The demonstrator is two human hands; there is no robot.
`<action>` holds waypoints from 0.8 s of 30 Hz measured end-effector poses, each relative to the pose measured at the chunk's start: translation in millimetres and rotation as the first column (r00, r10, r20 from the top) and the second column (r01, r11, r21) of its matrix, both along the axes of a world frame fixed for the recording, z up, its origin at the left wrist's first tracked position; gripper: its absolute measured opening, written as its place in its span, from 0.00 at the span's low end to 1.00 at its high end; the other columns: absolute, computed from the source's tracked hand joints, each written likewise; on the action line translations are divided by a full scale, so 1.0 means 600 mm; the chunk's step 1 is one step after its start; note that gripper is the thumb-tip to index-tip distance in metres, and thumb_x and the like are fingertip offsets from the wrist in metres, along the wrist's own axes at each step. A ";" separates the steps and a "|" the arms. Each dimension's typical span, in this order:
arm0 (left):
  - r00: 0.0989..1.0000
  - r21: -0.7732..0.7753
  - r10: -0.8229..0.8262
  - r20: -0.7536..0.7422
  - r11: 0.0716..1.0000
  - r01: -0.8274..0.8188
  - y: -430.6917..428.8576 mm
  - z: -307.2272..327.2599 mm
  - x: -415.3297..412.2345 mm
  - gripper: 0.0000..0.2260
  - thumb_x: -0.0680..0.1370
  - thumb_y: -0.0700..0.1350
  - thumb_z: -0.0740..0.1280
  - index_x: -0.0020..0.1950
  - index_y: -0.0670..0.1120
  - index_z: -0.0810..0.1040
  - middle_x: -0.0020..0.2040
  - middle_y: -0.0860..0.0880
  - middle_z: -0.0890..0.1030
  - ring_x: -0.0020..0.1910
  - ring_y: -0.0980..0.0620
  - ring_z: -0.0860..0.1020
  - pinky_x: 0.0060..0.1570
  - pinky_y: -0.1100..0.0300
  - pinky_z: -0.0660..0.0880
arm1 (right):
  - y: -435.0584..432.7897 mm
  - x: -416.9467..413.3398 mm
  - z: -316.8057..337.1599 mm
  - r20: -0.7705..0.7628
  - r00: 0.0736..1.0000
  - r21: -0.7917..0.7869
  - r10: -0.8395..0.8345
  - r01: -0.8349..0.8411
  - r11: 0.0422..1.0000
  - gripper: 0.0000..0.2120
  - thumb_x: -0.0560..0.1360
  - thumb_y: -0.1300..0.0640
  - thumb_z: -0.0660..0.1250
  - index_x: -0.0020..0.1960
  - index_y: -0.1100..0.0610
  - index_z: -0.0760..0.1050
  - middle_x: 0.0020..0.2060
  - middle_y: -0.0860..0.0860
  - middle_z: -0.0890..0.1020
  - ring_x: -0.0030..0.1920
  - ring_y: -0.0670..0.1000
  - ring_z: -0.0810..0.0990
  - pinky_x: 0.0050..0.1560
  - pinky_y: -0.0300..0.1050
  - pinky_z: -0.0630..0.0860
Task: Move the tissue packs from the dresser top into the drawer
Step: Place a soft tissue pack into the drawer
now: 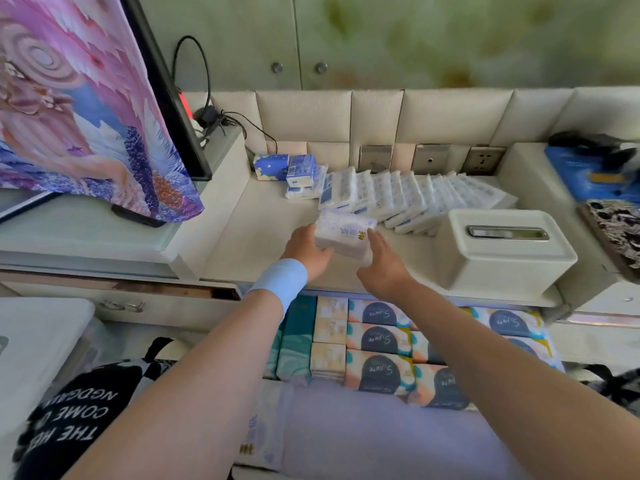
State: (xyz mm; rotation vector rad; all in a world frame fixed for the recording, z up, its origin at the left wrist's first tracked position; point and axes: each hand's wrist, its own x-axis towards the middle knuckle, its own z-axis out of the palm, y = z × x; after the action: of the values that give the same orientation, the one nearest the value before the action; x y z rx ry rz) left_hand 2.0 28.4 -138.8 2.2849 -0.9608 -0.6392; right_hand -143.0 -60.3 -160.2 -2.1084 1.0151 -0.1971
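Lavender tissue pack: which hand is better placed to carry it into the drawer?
Left, probably. The left hand grips the lavender tissue pack at its left end; the right hand only touches the right end, fingers fairly straight.

Tissue box (505, 251): we see it on the worktop (263, 237).
Row of packs (408, 199): behind the box, leftward.
Single pack (344, 235): left of the box.
Drawer (560, 362): before the box, stored packs (379, 339) inside.
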 end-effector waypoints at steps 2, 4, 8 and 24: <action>0.997 -0.014 0.019 -0.071 1.000 -0.020 -0.019 -0.006 0.003 0.23 0.78 0.49 0.65 0.73 0.47 0.65 0.69 0.47 0.71 0.65 0.44 0.73 0.60 0.54 0.70 | -0.006 0.002 -0.003 -0.040 0.999 0.011 0.029 -0.028 1.000 0.41 0.74 0.63 0.61 0.80 0.47 0.46 0.75 0.49 0.64 0.66 0.57 0.73 0.66 0.54 0.71; 0.995 -0.033 0.025 -0.101 0.999 -0.029 -0.038 -0.014 0.007 0.25 0.79 0.47 0.65 0.75 0.47 0.63 0.71 0.46 0.69 0.68 0.44 0.71 0.58 0.57 0.68 | -0.009 0.004 -0.006 -0.112 0.991 -0.126 0.068 -0.082 0.989 0.40 0.74 0.63 0.60 0.80 0.48 0.48 0.74 0.48 0.67 0.66 0.56 0.72 0.67 0.54 0.68; 0.989 0.149 0.149 0.006 0.978 -0.148 -0.051 -0.028 0.019 0.36 0.78 0.58 0.64 0.80 0.49 0.51 0.74 0.42 0.59 0.69 0.37 0.69 0.64 0.48 0.70 | -0.032 0.019 -0.012 -0.128 0.984 -0.432 0.125 -0.169 0.886 0.31 0.75 0.62 0.58 0.77 0.48 0.64 0.64 0.50 0.76 0.63 0.57 0.70 0.61 0.51 0.64; 0.970 -0.072 0.095 -0.225 0.991 -0.114 0.001 -0.026 -0.006 0.22 0.76 0.44 0.67 0.70 0.50 0.67 0.61 0.49 0.76 0.53 0.45 0.76 0.52 0.55 0.73 | -0.039 -0.003 0.005 -0.073 0.997 0.050 0.031 -0.028 0.998 0.47 0.70 0.50 0.77 0.80 0.51 0.52 0.73 0.57 0.63 0.68 0.58 0.70 0.65 0.51 0.70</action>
State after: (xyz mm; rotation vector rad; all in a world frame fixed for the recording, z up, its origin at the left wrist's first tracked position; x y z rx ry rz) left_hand -1.8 28.9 -154.7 2.1215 -0.7422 -0.7737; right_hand -144.8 -83.8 -157.0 -2.0981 1.0208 -0.0795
